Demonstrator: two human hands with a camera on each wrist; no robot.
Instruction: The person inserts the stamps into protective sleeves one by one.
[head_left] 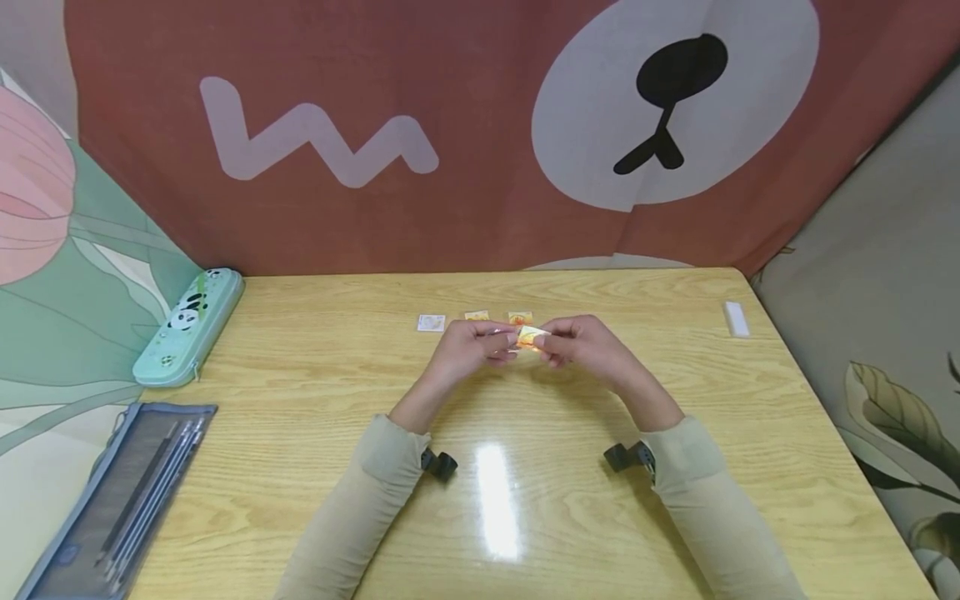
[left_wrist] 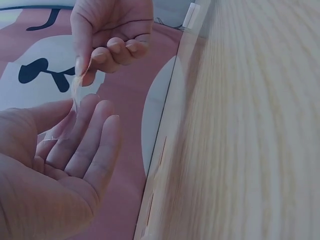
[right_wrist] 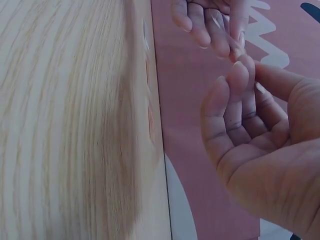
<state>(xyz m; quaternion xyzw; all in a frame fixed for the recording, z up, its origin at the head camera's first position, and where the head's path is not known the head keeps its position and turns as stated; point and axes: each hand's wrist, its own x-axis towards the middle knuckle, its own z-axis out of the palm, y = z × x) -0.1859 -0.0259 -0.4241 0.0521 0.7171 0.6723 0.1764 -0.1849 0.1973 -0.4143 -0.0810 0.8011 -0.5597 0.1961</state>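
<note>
A small, thin yellow-and-orange card (head_left: pixel 529 336) is held up above the table between both hands. My left hand (head_left: pixel 467 346) pinches its left side between thumb and fingers, and my right hand (head_left: pixel 588 346) pinches the right side. Seen edge-on in the left wrist view, a clear filmy piece (left_wrist: pixel 74 102) runs between the left thumb and fingers; whether it is part of the card I cannot tell. Behind the hands, a white card (head_left: pixel 431 323), a yellow card (head_left: pixel 477 316) and an orange card (head_left: pixel 521 317) lie in a row on the table.
On the wooden table (head_left: pixel 300 467), a mint panda pencil case (head_left: pixel 191 329) stands at the left back. In front of it lies a grey mesh pouch (head_left: pixel 90 517) with several pencils. A small white block (head_left: pixel 737 319) is at the right back. A brown cloth (head_left: pixel 360 225) hangs behind.
</note>
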